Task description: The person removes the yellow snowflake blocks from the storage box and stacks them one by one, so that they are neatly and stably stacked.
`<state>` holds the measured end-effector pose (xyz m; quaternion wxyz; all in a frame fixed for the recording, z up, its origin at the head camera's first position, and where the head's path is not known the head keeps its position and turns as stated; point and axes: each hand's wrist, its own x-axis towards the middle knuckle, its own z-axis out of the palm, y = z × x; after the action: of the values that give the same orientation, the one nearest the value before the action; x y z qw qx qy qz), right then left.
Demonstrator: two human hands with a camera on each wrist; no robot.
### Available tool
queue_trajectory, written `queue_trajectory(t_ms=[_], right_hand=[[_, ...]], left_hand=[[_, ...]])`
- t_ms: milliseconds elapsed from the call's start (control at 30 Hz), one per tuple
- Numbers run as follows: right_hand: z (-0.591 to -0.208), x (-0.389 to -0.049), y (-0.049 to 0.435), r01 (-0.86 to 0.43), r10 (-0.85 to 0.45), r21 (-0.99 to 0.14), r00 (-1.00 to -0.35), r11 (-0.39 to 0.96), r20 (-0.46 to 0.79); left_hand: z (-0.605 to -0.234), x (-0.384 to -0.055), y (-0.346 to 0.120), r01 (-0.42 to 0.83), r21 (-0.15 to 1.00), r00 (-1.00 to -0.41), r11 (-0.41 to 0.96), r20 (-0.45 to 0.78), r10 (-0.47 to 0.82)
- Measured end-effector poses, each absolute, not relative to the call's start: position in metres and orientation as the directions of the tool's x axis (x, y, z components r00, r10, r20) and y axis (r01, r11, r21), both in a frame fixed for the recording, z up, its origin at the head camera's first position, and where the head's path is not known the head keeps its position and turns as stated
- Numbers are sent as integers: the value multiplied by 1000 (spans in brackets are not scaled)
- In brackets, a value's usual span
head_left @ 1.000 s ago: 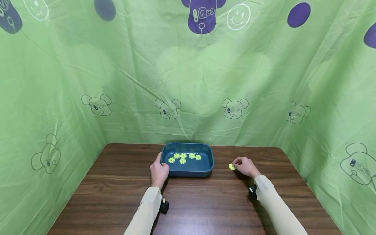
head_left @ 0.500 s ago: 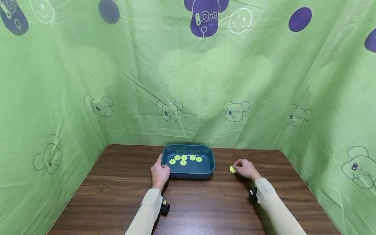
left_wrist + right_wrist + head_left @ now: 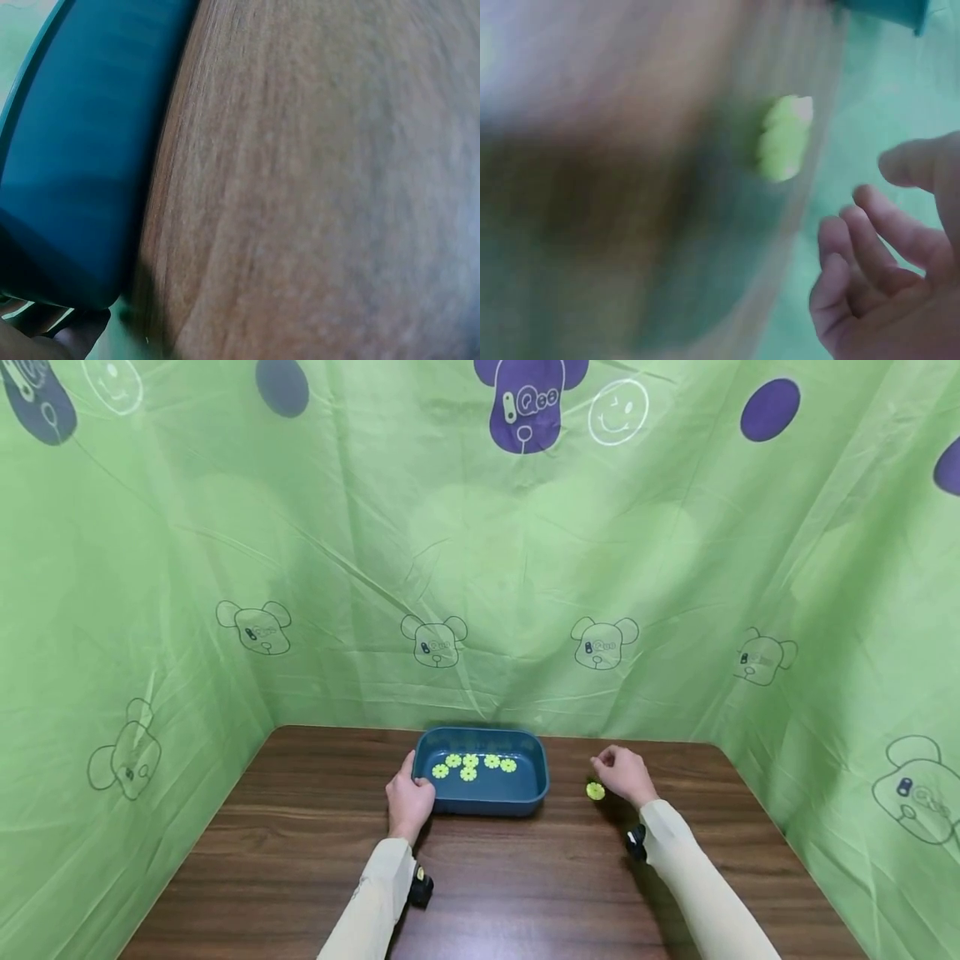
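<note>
A dark teal rectangular plastic bin [image 3: 483,806] stands on the wooden table, with several small yellow flower-shaped discs [image 3: 468,773] on its floor. My left hand [image 3: 409,800] holds the bin's left end, its thumb at the near corner; in the left wrist view the fingers [image 3: 79,330] reach round that end. To the right of the bin, one more yellow flower-shaped disc [image 3: 595,791] lies on the table. Just above and beyond it is my right hand [image 3: 626,774], holding nothing. The right wrist view shows its thumb and loosely bent fingers [image 3: 877,247] apart from the disc.
The brown wooden table [image 3: 510,877] ends at a green printed curtain [image 3: 517,693] behind it, which also encloses both sides. The bin's far side stands close to the table's back edge. Black wrist cameras sit on both sleeves.
My right hand has let go of the yellow flower-shaped disc and lifted away from it, leaving it on the table. The left hand stays on the bin.
</note>
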<state>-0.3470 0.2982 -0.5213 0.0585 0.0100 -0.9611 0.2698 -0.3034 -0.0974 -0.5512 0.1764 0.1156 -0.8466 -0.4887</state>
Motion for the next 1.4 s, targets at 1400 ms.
queue_trajectory(t_ms=[1400], right_hand=[[-525, -366, 65, -65, -122, -526, -990, 848, -74]], left_hand=[[-548, -302, -97, -60, 884, -915, 463, 136, -379]])
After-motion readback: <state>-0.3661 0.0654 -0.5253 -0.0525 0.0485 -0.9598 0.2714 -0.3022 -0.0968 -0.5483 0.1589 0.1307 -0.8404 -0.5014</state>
